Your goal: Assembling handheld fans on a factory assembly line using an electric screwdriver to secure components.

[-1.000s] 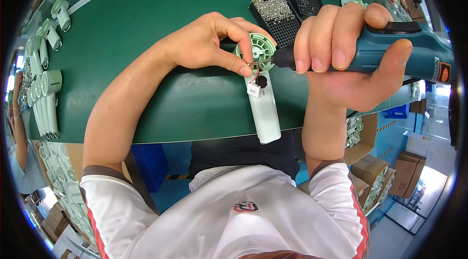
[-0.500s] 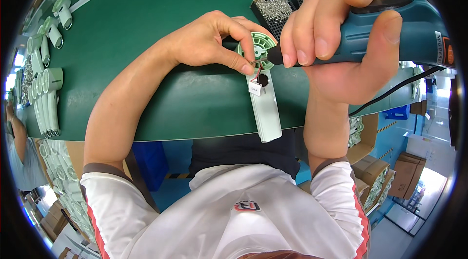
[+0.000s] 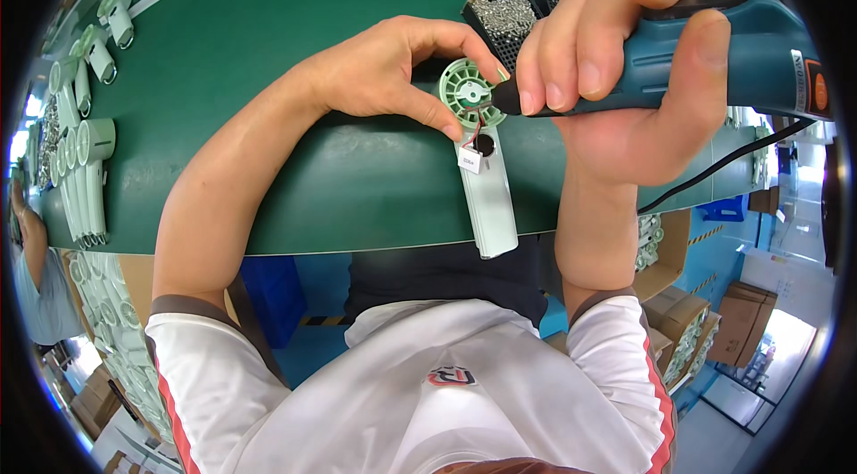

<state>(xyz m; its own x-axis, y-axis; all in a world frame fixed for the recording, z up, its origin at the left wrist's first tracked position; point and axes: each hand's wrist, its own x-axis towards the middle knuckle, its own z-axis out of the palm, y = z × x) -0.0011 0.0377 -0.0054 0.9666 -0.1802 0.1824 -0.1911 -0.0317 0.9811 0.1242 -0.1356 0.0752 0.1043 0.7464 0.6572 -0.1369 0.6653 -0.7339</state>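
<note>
A pale green and white handheld fan lies on the green table, its ribbed round head away from me and its handle toward me. Red and dark wires with a small white tag hang out near a dark round hole. My left hand holds the fan head, index finger at its far rim and thumb at its near left side. Wrapped in my right hand is a blue-green electric screwdriver. Its black nose and thin bit point left into the fan head; whether the bit sits on a screw is too small to tell.
Two black trays of small metal screws stand beyond the fan. Several similar fans line the table's left side. The screwdriver's black cord runs over the right side. Boxes of fan parts stand below the edge; another person's arm shows far left.
My left thumb and index finger have spread from a pinch beside the screwdriver bit to the rim of the fan head. The screwdriver stays in nearly the same place.
</note>
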